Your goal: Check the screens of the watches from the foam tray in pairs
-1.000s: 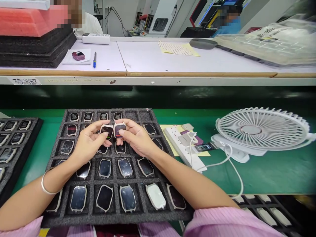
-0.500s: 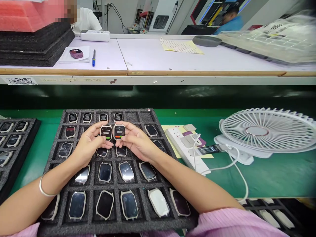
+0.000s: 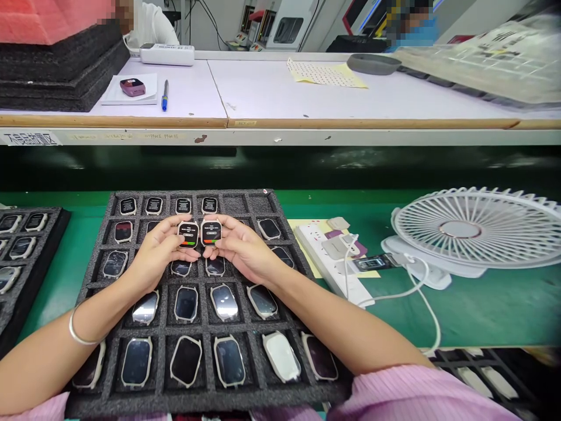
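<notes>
My left hand (image 3: 160, 248) holds a smartwatch body (image 3: 189, 235) by its edges, and my right hand (image 3: 242, 248) holds a second one (image 3: 211, 234). Both lit screens show small text above a coloured bar, green and red. The two watches sit side by side, almost touching, above a black foam tray (image 3: 210, 403). Its square pockets carry several strapless watch bodies, mostly with dark screens, and one lies with its white back up (image 3: 281, 356). My hands and forearms hide the tray's middle pockets.
A second foam tray (image 3: 26, 240) lies to the left. On the right are a white power strip (image 3: 328, 263) with a white cable and a white desk fan (image 3: 460, 231). Beyond a raised white shelf (image 3: 350, 88), a person in a white shirt (image 3: 151, 26) sits.
The two watches have come level and closer together, and my hands have drawn slightly inward. The view has tilted a little, shifting the scene upward.
</notes>
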The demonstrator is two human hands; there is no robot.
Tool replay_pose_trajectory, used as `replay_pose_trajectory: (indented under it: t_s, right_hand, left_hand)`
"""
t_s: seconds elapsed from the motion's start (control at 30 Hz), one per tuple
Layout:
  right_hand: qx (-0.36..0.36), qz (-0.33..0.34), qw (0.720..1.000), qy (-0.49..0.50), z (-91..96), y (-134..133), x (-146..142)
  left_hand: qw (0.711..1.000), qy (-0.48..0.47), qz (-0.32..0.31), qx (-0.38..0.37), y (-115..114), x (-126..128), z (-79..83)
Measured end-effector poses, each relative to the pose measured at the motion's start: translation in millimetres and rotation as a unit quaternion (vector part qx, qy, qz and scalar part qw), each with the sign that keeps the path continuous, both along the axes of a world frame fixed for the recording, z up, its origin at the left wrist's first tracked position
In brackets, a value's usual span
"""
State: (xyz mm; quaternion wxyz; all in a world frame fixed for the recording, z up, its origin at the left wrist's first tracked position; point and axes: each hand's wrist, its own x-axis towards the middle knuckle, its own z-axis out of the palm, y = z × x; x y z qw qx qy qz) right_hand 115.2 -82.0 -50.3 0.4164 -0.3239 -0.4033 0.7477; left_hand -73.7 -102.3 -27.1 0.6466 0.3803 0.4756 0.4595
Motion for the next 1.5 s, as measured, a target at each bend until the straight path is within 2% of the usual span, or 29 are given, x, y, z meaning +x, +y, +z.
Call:
replay_pose_trajectory:
  t_s: [0.47, 0.7, 0.93, 1.13, 1.23, 1.3, 1.37, 1.43, 1.5]
  right_hand:
    - [0.005, 0.002, 1.000, 0.003, -1.3, 0, -1]
    - [0.022, -0.010, 0.999, -0.028, -0.4, 0, -1]
    - [0.006, 0.002, 0.999, -0.054, 0.4, 1, -1]
    - [-0.002, -0.016, 1.000, -0.004, 11.6, 9, 8]
    - [0.024, -0.040, 0.999, -0.007, 23.6, 16, 19]
    - [0.055, -0.050, 0.997, -0.021, 31.0, 23, 32]
    - [0.093, -0.057, 0.993, -0.052, 34.3, 33, 48]
    - [0.136, -0.077, 0.981, -0.115, 31.9, 47, 67]
    - [0.183, -0.108, 0.954, -0.210, 24.8, 62, 85]
  left_hand:
    - [1.000, 0.000, 0.004, 0.003, 0, -1, -2.4]
    - [1.000, 0.007, -0.009, 0.005, -1, 1, -2.5]
    - [0.994, 0.084, -0.024, 0.068, 0, 1, -4.9]
    - [0.993, 0.082, -0.056, 0.065, 6, 4, 3.3]
    - [0.986, 0.108, -0.097, 0.085, 20, 10, 10.4]
    - [0.974, 0.149, -0.131, 0.111, 36, 18, 14.0]
    - [0.949, 0.222, -0.158, 0.159, 57, 29, 14.9]
    - [0.891, 0.341, -0.161, 0.253, 78, 43, 12.5]
    - [0.814, 0.451, -0.149, 0.334, 95, 59, 7.2]
